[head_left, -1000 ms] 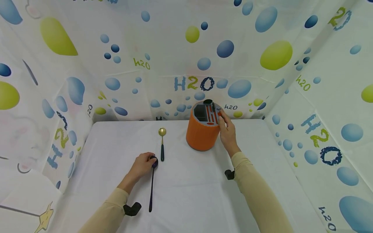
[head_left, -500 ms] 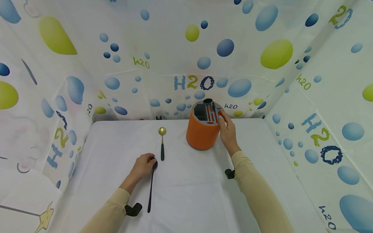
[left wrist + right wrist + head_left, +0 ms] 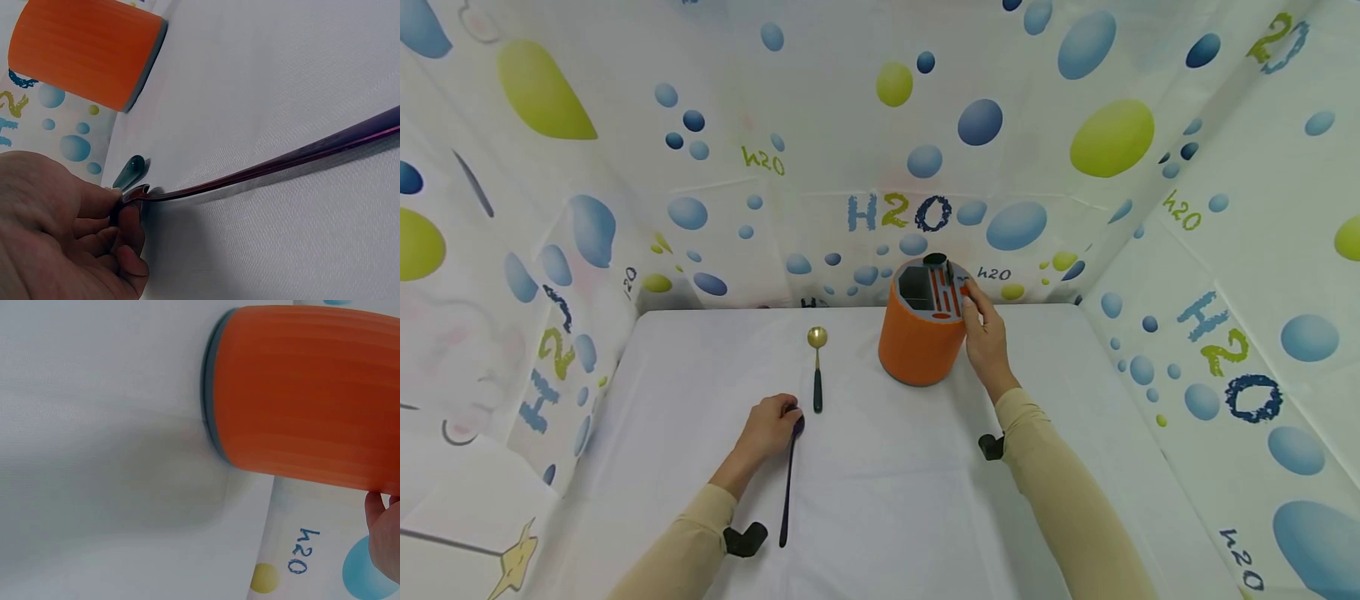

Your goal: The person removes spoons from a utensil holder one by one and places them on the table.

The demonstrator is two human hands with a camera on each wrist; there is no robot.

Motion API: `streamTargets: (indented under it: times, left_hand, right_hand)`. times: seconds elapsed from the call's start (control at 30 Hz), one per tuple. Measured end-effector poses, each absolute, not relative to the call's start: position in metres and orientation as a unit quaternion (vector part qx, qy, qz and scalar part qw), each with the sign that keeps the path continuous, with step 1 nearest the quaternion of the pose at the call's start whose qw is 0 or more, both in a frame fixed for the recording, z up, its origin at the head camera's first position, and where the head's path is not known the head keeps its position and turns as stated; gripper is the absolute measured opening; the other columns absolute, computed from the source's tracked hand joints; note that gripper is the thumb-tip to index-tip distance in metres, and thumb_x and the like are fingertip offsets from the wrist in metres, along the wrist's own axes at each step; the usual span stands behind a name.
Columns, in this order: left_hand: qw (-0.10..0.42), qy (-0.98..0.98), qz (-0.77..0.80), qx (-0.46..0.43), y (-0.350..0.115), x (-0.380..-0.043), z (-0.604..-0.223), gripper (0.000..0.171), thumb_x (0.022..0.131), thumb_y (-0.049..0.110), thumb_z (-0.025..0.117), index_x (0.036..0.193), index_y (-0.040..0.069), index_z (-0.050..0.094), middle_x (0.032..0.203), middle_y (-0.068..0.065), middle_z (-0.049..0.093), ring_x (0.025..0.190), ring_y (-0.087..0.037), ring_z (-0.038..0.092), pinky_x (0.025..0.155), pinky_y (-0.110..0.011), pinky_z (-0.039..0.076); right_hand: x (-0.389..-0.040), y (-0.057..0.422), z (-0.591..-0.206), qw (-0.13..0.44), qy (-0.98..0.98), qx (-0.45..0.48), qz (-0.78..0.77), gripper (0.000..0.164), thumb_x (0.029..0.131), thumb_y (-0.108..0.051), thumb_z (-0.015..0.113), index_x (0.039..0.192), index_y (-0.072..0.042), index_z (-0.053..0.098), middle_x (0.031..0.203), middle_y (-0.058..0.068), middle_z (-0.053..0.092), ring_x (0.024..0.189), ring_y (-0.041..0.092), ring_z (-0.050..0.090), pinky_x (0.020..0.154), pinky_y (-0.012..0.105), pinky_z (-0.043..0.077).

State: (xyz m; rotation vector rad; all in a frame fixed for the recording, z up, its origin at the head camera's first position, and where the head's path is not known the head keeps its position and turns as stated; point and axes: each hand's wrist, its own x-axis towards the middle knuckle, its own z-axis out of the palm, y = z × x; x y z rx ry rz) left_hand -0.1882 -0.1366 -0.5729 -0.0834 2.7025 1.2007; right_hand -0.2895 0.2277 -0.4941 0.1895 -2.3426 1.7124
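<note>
My left hand (image 3: pixel 769 427) pinches the bowl end of a dark purple long-handled spoon (image 3: pixel 787 492) between thumb and fingers. The spoon's handle (image 3: pixel 281 159) points back toward me, low over the white cloth. Just right of that hand lies a second spoon (image 3: pixel 817 367), with a gold bowl and dark green handle; only its handle end (image 3: pixel 132 170) shows in the left wrist view. My right hand (image 3: pixel 987 337) holds the right side of an orange utensil holder (image 3: pixel 920 346) near its rim. The holder's grey top has a large dark compartment and several slots.
White cloth covers the table (image 3: pixel 880 508). A curtain (image 3: pixel 820 108) printed with blue and green bubbles hangs behind and on both sides. The utensil holder stands near the back edge, close to the curtain.
The purple spoon has turned slightly, its handle end shifting a little left, while the left hand keeps its pinch. The right hand and the holder stay in place.
</note>
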Motion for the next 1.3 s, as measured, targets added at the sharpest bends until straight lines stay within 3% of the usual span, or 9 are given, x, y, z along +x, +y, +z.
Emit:
streamTargets:
  times: [0.2, 0.43, 0.73, 1.03, 1.3]
  left_hand:
    - [0.1, 0.907, 0.407, -0.042, -0.135, -0.187, -0.572, 0.035, 0.105, 0.009, 0.055, 0.136, -0.007, 0.058, 0.126, -0.029, 0.067, 0.102, -0.032, 0.066, 0.091, -0.049, 0.057]
    - [0.097, 0.909, 0.404, -0.04, -0.136, -0.186, -0.57, 0.032, 0.104, 0.009, 0.056, 0.134, -0.003, 0.057, 0.113, -0.024, 0.069, 0.091, -0.028, 0.063, 0.08, -0.043, 0.055]
    - [0.09, 0.916, 0.389, -0.04, -0.138, -0.186, -0.571, 0.03, 0.105, 0.011, 0.057, 0.131, -0.003, 0.059, 0.12, -0.025, 0.07, 0.098, -0.031, 0.066, 0.088, -0.05, 0.055]
    - [0.089, 0.926, 0.365, -0.038, -0.142, -0.186, -0.572, 0.027, 0.104, 0.017, 0.06, 0.125, 0.001, 0.063, 0.094, -0.011, 0.068, 0.078, -0.023, 0.059, 0.068, -0.036, 0.048]
    - [0.093, 0.928, 0.359, -0.036, -0.145, -0.185, -0.572, 0.029, 0.104, 0.02, 0.061, 0.126, 0.001, 0.063, 0.09, -0.01, 0.066, 0.074, -0.022, 0.057, 0.064, -0.033, 0.044]
  right_hand:
    - [-0.29, 0.227, -0.497, 0.127, -0.801, 0.064, 0.582, 0.05, 0.112, -0.04, 0.042, 0.16, -0.025, 0.042, 0.166, -0.002, 0.041, 0.152, 0.02, 0.039, 0.125, 0.044, 0.033]
    - [-0.29, 0.227, -0.497, 0.13, -0.805, 0.059, 0.576, 0.052, 0.112, -0.045, 0.042, 0.16, -0.026, 0.042, 0.165, -0.004, 0.041, 0.152, 0.019, 0.039, 0.124, 0.044, 0.034]
    - [-0.29, 0.226, -0.496, 0.13, -0.803, 0.059, 0.579, 0.052, 0.112, -0.043, 0.042, 0.16, -0.024, 0.043, 0.165, -0.002, 0.041, 0.152, 0.02, 0.039, 0.125, 0.043, 0.034]
    - [-0.29, 0.226, -0.496, 0.132, -0.804, 0.058, 0.577, 0.051, 0.112, -0.043, 0.043, 0.159, -0.024, 0.044, 0.165, -0.001, 0.042, 0.152, 0.02, 0.039, 0.125, 0.044, 0.033]
    - [-0.291, 0.226, -0.496, 0.129, -0.8, 0.056, 0.583, 0.048, 0.113, -0.038, 0.043, 0.159, -0.024, 0.044, 0.165, 0.0, 0.043, 0.152, 0.021, 0.039, 0.125, 0.044, 0.033]
